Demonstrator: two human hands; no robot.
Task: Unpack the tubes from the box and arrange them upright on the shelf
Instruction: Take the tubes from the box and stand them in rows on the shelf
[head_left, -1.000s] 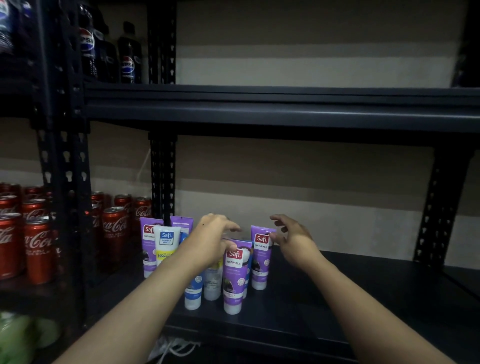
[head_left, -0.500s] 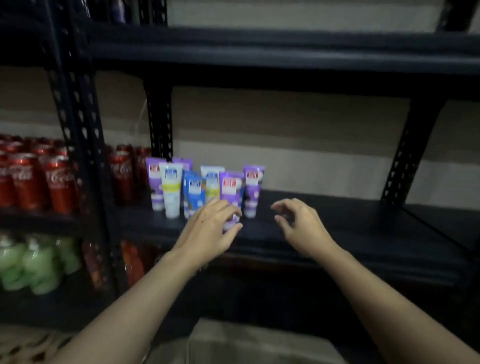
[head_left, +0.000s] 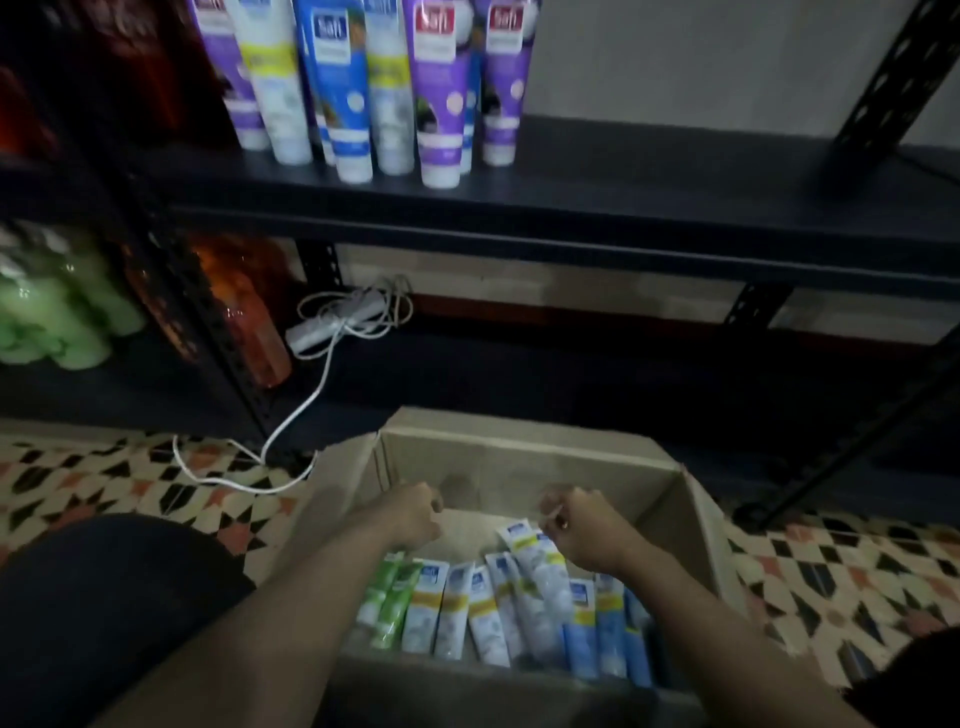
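While both hands are down inside the box, the step looks like picking more tubes to take up to the shelf. The tubes lie side by side in a row, right under the hands and a bit nearer the person. To do this well, each hand should take one tube by its flat top end and lift it straight up so it does not drag the ones next to it. Then the hand should turn it so the cap points down. The standing tubes, high above and ahead of the left hand, all sit on their caps, close together. New ones should go just beside them, over on the right hand's side, where the shelf has room. They are tall and thin, so a bump could knock them over. Each one should be set down gently and let go only when it is steady.

The left hand hangs over the left end of the row, knuckles up, fingers curled down. It is too blurry to tell if it holds anything. The right hand is curled the same way, with its back facing up. A white tube pokes up higher than the others, and its top is right by this hand's fingers. They may be pinching it, but one cannot tell for sure. Both arms reach forward and down, apart from each other, wrists about level.
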